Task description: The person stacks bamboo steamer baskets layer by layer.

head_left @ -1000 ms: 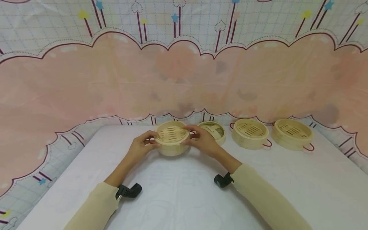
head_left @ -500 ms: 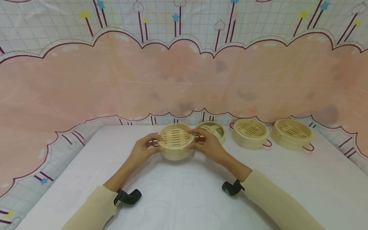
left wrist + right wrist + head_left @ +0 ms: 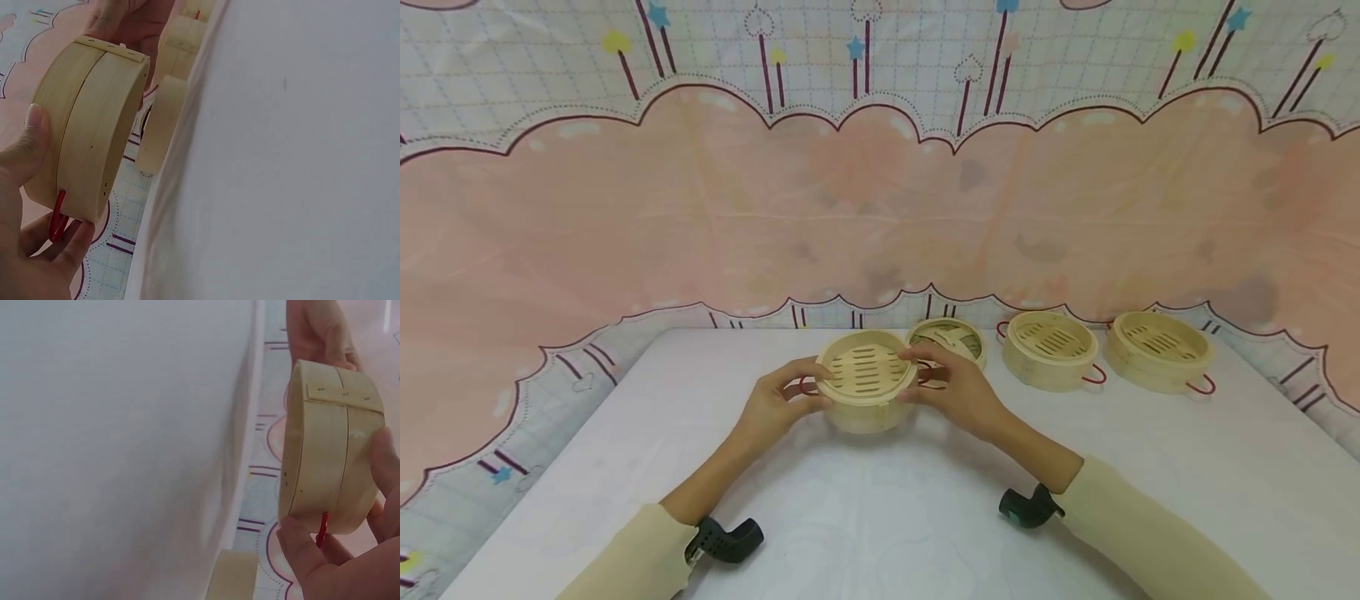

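Between both hands is a small round bamboo steamer basket (image 3: 865, 417) with a slotted base and red loop handles. My left hand (image 3: 782, 396) grips its left side, thumb on the wall and fingers at the rim by the red loop. On the opposite side my right hand (image 3: 958, 387) pinches it the same way. Both wrist views show the stapled wall of the steamer basket (image 3: 100, 125) raised off the table, thumb pressed on its side. A woven bamboo lid (image 3: 951, 332) lies behind the right hand, which partly hides it.
Two more slotted steamer baskets (image 3: 1051, 367) with red handles stand in a row at the back right, the second basket (image 3: 1157, 367) farther right. The white table (image 3: 880, 517) reaches back to a printed pink cloth (image 3: 865, 208). A dark camera mount sits on each wrist.
Both hands have carried the steamer basket slightly to the right and nearer the front. The lid and the other baskets have stayed in place.
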`<state>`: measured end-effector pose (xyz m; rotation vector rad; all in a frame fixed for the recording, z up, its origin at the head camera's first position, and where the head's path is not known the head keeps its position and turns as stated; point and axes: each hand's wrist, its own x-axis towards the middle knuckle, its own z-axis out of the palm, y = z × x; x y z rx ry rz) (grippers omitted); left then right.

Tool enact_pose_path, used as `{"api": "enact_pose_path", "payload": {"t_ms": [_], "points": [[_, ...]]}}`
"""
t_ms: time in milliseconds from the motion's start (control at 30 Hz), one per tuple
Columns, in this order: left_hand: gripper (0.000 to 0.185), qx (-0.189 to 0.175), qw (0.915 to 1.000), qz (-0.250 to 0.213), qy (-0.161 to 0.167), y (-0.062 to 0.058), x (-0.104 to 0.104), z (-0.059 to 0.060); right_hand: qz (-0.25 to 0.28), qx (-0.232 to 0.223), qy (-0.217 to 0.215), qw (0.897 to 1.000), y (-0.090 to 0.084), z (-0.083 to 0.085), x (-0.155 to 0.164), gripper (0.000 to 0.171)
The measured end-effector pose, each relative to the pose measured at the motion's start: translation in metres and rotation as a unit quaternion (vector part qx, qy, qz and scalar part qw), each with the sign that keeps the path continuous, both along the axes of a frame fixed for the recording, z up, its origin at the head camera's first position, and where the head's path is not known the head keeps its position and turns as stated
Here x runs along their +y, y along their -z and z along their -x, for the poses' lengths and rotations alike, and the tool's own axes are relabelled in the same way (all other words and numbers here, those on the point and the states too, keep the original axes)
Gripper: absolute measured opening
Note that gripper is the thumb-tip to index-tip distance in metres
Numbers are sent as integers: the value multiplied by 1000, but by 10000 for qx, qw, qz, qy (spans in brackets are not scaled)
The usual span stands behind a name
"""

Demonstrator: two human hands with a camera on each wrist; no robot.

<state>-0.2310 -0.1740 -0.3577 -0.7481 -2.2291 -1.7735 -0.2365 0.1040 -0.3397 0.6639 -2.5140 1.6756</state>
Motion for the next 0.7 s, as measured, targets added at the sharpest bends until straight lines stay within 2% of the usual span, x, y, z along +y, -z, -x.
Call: {"api": "enact_pose_path", "payload": {"t_ms": [200,367,567,700], "points": [[28,-159,9998,70,79,-1,6,-3,-101,-137,121,9998,-1,-9,8,50],[29,-302,9994,140,88,-2,12,-12,-100,-247,83,9996,0,-17,16,51],[29,-155,9993,332,51,-6,20,-21,108,-214,-223,9995,-2,-24,28,54],[28,-118,9995,225,180,-9,25,-25,84,-120,-326,9994,-4,-26,32,55]]}}
